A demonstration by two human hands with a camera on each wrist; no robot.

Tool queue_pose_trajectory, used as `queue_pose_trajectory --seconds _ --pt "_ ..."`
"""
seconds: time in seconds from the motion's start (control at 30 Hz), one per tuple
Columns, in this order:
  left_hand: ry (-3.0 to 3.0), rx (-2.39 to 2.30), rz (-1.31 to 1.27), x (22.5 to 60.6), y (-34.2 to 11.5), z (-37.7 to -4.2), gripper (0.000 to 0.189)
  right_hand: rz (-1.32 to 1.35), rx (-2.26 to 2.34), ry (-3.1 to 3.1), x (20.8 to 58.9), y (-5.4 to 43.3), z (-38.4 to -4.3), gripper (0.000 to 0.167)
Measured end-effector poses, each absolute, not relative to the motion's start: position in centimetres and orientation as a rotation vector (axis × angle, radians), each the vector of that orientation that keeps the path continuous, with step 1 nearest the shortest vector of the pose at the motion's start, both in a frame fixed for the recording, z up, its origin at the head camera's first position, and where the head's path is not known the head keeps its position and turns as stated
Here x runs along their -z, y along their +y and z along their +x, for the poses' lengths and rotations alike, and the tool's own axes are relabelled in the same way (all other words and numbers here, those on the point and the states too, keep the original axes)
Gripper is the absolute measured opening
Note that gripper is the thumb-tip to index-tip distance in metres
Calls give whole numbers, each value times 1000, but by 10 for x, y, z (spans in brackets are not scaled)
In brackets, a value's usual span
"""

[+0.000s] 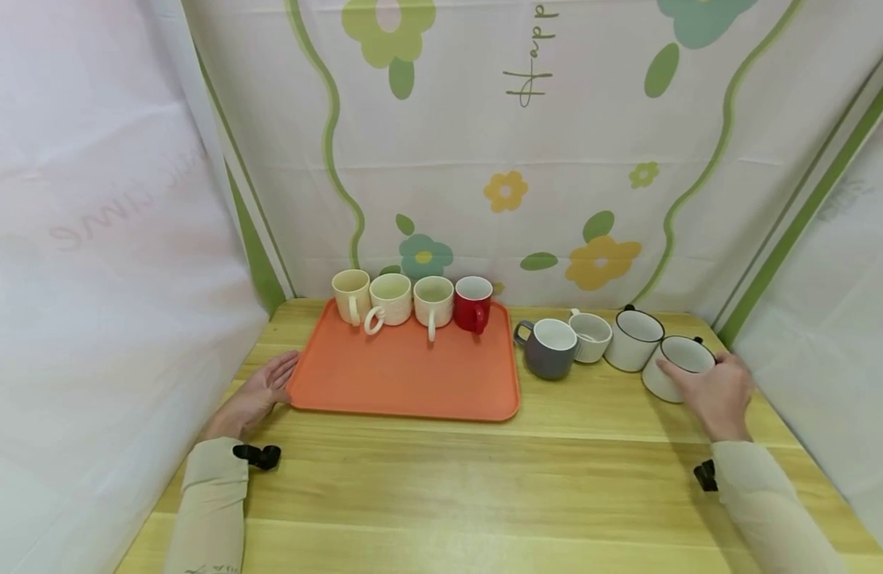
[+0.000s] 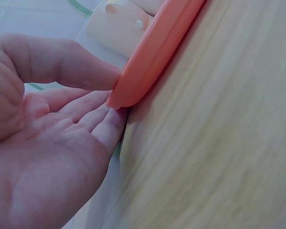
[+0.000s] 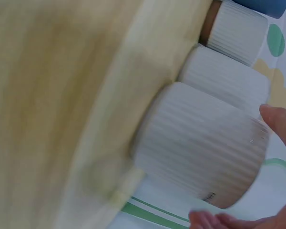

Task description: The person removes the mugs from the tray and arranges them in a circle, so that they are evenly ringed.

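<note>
My left hand (image 1: 258, 395) is at the left side of an orange tray (image 1: 412, 391), palm turned up. In the left wrist view, the thumb touches the tray's rim (image 2: 152, 47) and the fingers reach out straight beside its corner. On the far right, my right hand (image 1: 717, 391) spreads around a white mug with a dark rim (image 1: 660, 383). The right wrist view shows ribs on this mug (image 3: 200, 143), with the thumb by its rim and a small gap at the fingers. A matching white mug (image 1: 628, 347) stands against it.
Along the tray's back edge stand a pale yellow mug (image 1: 351, 299), two cream mugs (image 1: 392, 303) and a red mug (image 1: 472, 307). Right of the tray are a grey mug (image 1: 549, 355) and a small white mug (image 1: 592, 343). Fabric walls (image 1: 441, 143) enclose the wooden table (image 1: 470, 486).
</note>
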State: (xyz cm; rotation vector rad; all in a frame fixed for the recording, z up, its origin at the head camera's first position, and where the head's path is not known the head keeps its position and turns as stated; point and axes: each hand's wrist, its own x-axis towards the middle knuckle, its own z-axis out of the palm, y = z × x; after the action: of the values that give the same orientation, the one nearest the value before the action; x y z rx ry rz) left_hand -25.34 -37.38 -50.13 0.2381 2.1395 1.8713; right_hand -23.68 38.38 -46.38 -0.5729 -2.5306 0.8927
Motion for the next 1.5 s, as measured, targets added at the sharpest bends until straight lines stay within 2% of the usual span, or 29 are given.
queue_pose_trajectory --seconds 0.1,0.17,0.43,0.6,0.87,0.97,1.3,1.5 --pt "2135 -1876 241 502 -374 -253 105 -540 -862 -2597 452 381 -236 120" --pt "2135 -1877 245 502 -375 -253 105 -477 -876 -2587 443 374 -236 122" --pt "2137 -1893 262 503 -375 -253 103 -63 -882 -2608 421 313 -247 97" --pt "2130 -1900 258 505 -375 -254 104 142 -874 -2615 419 264 -260 88" --pt "2115 -1914 286 506 -377 -256 103 323 -1111 -2697 414 185 -277 95" --pt "2110 -1922 280 507 -378 -257 103 378 -1197 -2734 416 160 -287 91" --pt "2126 -1912 274 507 -377 -258 103 181 -1394 -2801 440 122 -330 76" --pt "2130 -1909 259 507 -377 -257 103 93 -1539 -2735 454 114 -351 75"
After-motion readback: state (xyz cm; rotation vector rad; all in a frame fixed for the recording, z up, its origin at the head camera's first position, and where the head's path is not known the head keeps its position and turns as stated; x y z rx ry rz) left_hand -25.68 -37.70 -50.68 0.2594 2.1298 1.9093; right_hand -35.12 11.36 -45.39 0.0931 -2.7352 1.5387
